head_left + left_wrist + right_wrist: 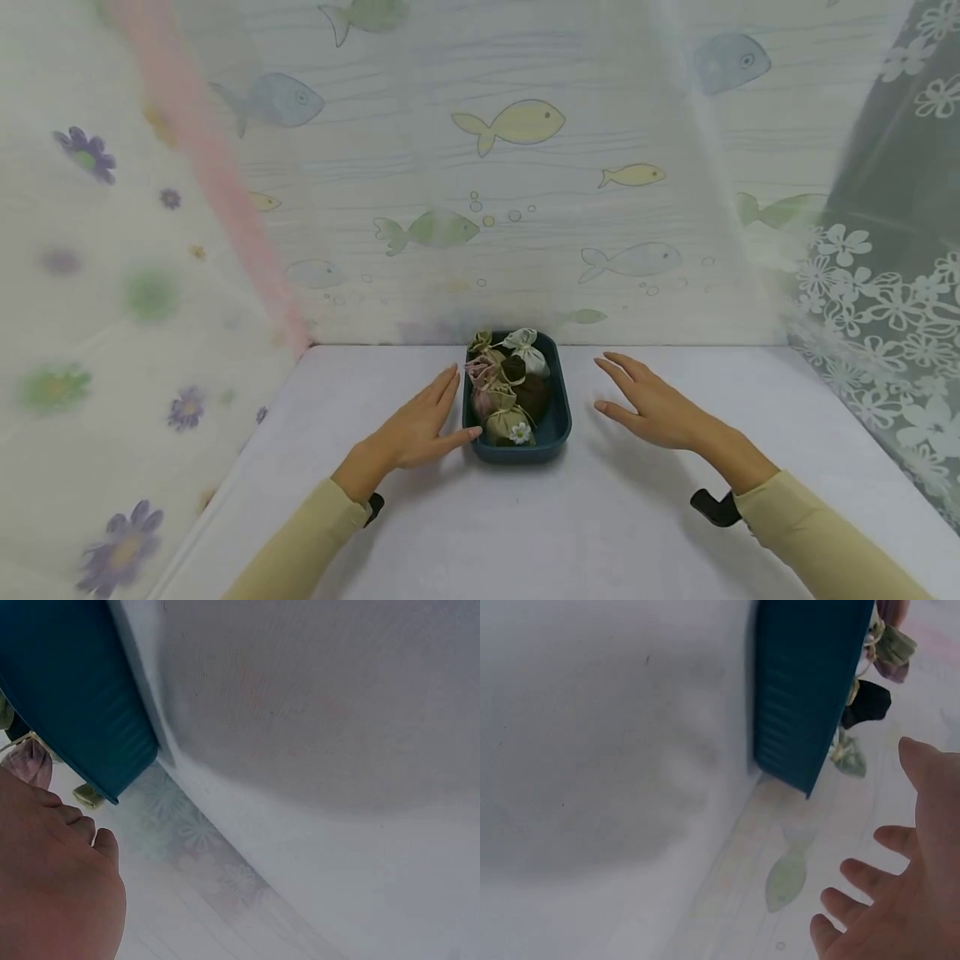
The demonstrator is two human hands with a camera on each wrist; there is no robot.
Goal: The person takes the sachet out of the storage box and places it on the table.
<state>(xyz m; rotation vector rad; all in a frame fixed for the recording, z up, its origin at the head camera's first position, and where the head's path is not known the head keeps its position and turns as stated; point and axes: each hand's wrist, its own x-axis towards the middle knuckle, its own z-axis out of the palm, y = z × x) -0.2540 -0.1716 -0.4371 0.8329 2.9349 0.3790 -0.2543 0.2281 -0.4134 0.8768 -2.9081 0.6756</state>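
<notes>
A dark teal plastic basket [553,433] stands on the white table, with several small drawstring pouches in it. Among them are a pale white pouch [534,360], a dark brown pouch [534,396] and an olive pouch [504,427] with a white flower at the front. My left hand [412,425] is at the basket's left side, fingers straight, its thumb tip right at the front left rim. To the right, apart from the basket, my right hand [648,404] hovers with fingers spread and holds nothing. The right wrist view shows the basket's ribbed side [802,697] beyond those fingers.
The white table [517,533] ends at a curtain printed with fish [510,125] right behind the basket. Flowered sheets hang at the left [112,333] and right [885,317]. Dark wrist straps [716,508] show at the sleeve cuffs.
</notes>
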